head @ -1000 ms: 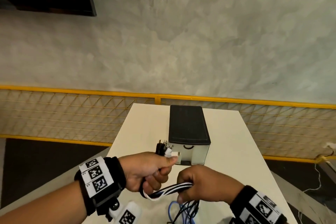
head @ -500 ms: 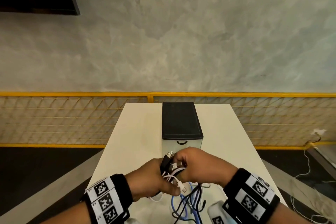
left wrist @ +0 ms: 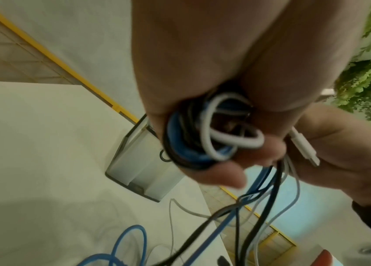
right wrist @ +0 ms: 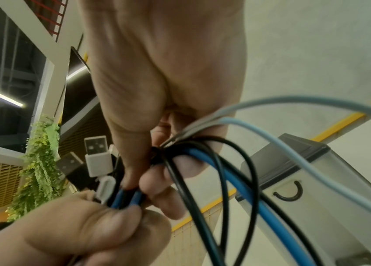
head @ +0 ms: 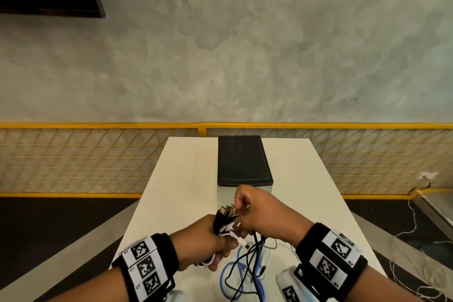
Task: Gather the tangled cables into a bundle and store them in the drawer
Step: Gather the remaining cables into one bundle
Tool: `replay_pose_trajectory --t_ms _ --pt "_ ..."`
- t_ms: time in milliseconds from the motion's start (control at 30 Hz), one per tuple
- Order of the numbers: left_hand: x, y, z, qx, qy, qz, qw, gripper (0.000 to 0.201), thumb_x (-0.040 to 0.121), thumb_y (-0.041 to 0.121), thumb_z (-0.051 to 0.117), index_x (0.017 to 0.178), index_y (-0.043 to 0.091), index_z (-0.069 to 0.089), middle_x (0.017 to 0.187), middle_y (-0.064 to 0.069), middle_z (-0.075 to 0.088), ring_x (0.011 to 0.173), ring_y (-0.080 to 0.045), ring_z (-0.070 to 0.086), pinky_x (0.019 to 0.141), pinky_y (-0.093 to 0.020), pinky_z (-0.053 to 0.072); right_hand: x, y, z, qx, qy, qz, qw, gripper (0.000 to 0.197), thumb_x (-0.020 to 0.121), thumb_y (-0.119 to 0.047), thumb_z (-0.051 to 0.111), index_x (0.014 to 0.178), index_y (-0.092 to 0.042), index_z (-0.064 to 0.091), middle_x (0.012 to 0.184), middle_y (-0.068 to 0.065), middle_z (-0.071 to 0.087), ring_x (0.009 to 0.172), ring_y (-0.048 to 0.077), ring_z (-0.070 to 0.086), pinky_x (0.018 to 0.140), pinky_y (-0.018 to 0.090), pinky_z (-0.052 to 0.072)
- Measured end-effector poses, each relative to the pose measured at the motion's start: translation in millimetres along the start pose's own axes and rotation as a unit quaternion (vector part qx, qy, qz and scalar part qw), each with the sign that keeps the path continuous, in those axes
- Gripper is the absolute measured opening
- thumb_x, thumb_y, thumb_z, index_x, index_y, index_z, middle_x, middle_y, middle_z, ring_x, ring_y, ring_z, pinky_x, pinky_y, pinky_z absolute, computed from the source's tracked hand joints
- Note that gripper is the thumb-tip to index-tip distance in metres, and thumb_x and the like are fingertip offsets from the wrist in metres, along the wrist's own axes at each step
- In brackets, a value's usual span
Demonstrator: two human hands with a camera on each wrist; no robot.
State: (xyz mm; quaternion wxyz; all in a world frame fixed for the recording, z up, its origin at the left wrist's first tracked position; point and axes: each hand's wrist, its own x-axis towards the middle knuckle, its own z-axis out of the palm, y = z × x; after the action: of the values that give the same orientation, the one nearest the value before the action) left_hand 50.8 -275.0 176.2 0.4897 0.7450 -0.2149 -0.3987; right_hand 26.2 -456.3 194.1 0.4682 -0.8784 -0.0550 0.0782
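A tangle of blue, black and white cables (head: 241,268) hangs from both hands onto the white table (head: 186,179). My left hand (head: 208,240) grips a folded coil of them (left wrist: 202,142), with the plug ends (head: 224,212) sticking up above its fist. My right hand (head: 257,213) is just right of it, its fingers curled round the same strands (right wrist: 202,158), thumb and finger pinching them (right wrist: 132,196) close to the left hand. USB plugs (right wrist: 96,154) stand beside the thumb. The small drawer unit (head: 244,162) with a black top stands behind the hands, its drawer front (right wrist: 305,201) closed.
A yellow mesh railing (head: 98,154) runs behind the table's far edge. White wires (head: 416,252) lie on the floor to the right. Bare tabletop lies left and right of the drawer unit.
My right hand has risen from below the left hand to beside the plug ends. Both hands have moved forward, close to the drawer front. More cable is gathered in the left fist.
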Motion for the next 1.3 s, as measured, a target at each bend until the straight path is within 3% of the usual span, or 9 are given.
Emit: replay_pose_trajectory --t_ms 300,467,600,733,900,967,1067,1167,1300 --pt "0 21 2 -0.024 -0.02 0.011 0.999 0.009 0.085 0.028 0.065 0.08 0.022 0.069 0.059 0.003 0.053 0.042 -0.009 0.034 0.045 -0.026 0.036 -9 22 3 0.295 -0.115 0.072 0.946 0.043 0.085 -0.033 0.067 0.117 -0.006 0.055 0.098 0.022 0.07 0.079 0.032 0.069 0.075 0.046 0.041" --pt "4 29 -12 -0.008 0.029 -0.013 0.999 0.024 0.091 0.031 0.066 0.071 0.02 0.058 0.055 0.002 0.043 0.041 -0.011 0.033 0.044 -0.025 0.034 -25 43 5 0.42 -0.175 0.069 0.888 0.05 0.084 -0.042 0.071 0.111 -0.001 0.059 0.067 0.014 0.066 0.067 0.029 0.068 0.084 0.045 0.05" --pt "4 31 -32 0.049 0.062 -0.036 0.996 0.034 0.081 0.038 0.074 0.077 0.012 0.054 0.06 -0.009 0.043 0.041 -0.014 0.035 0.045 -0.026 0.035 -33 40 -1 0.28 -0.189 0.089 0.937 0.017 0.078 -0.005 0.074 0.087 -0.01 0.061 0.061 0.007 0.062 0.054 0.021 0.064 0.065 0.034 0.05" --pt "-1 50 -61 -0.001 0.095 0.001 0.995 0.028 0.087 0.03 0.072 0.079 0.012 0.052 0.052 0.0 0.038 0.038 -0.013 0.03 0.048 -0.029 0.033 -43 52 3 0.148 -0.166 0.114 0.968 0.008 0.072 -0.01 0.071 0.07 -0.013 0.064 0.07 0.018 0.064 0.067 0.03 0.065 0.068 0.034 0.054" --pt "-4 59 -82 0.008 0.12 0.016 0.993 0.034 0.09 0.028 0.07 0.067 0.016 0.046 0.051 0.001 0.036 0.039 -0.014 0.028 0.049 -0.028 0.033 -69 95 35 -0.018 -0.164 0.203 0.965 0.034 0.09 -0.033 0.055 0.066 -0.056 0.062 0.061 -0.031 0.061 0.077 -0.003 0.063 0.084 0.015 0.049" --pt "-1 58 -82 0.017 0.12 0.008 0.993 0.034 0.09 0.028 0.07 0.068 0.016 0.047 0.052 0.0 0.037 0.04 -0.014 0.029 0.049 -0.028 0.034 -78 112 37 0.069 -0.143 0.223 0.962 0.021 0.088 -0.03 0.063 0.092 -0.05 0.061 0.093 -0.026 0.066 0.101 0.005 0.06 0.079 0.009 0.047" --pt "1 56 -84 0.064 0.11 -0.021 0.992 0.031 0.086 0.032 0.073 0.076 0.012 0.052 0.061 -0.008 0.041 0.044 -0.015 0.033 0.048 -0.028 0.036 -91 132 18 0.165 -0.152 0.23 0.947 0.099 0.062 -0.042 0.086 0.143 -0.022 0.033 0.141 0.0 0.047 0.122 0.005 0.049 0.084 0.008 0.044" --pt "3 54 -83 0.077 0.096 -0.037 0.992 0.03 0.086 0.031 0.073 0.079 0.01 0.052 0.061 -0.006 0.041 0.045 -0.015 0.034 0.047 -0.027 0.036 -82 116 -6 0.238 -0.047 0.151 0.958 0.115 0.055 -0.05 0.089 0.149 -0.029 0.026 0.15 -0.01 0.039 0.139 -0.001 0.032 0.105 0.018 0.039" --pt "8 61 -68 0.064 0.063 -0.028 0.996 0.03 0.091 0.026 0.068 0.072 0.015 0.048 0.053 0.003 0.039 0.041 -0.012 0.031 0.045 -0.026 0.035 -45 58 -16 0.081 0.054 0.02 0.995 0.096 0.062 -0.06 0.079 0.144 -0.047 0.031 0.144 -0.036 0.037 0.134 -0.019 0.028 0.111 0.015 0.024"
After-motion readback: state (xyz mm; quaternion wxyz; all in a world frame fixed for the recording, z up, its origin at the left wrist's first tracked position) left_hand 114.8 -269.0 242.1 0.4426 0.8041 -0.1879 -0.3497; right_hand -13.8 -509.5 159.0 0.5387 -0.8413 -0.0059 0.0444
